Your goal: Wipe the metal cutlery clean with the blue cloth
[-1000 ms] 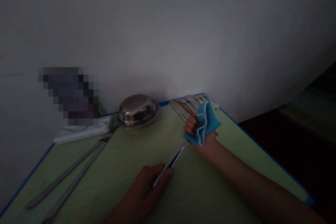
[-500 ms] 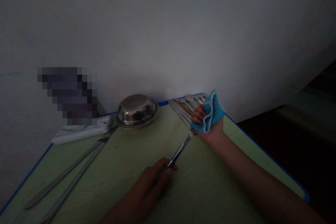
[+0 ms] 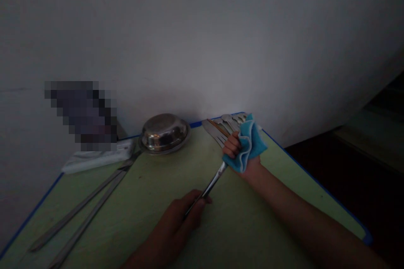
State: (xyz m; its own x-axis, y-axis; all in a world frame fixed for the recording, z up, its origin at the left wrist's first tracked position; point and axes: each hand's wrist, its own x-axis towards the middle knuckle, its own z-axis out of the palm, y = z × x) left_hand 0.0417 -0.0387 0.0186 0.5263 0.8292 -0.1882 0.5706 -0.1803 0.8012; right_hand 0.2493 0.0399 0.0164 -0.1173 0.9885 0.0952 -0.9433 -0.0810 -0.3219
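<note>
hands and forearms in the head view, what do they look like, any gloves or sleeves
The left hand and right hand look bare, with no gloves. The right forearm shows no sleeve or watch; no cuff shows at the left wrist either. Dim light hides finer detail.

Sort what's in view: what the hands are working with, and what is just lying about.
In hand:
- metal utensil, held by the left hand
- blue cloth, in the right hand at the utensil's far end

Lying about:
- upturned metal bowl
- long two-armed metal tool
- white packet
- cutlery beyond the right hand
- pixelated object
</note>
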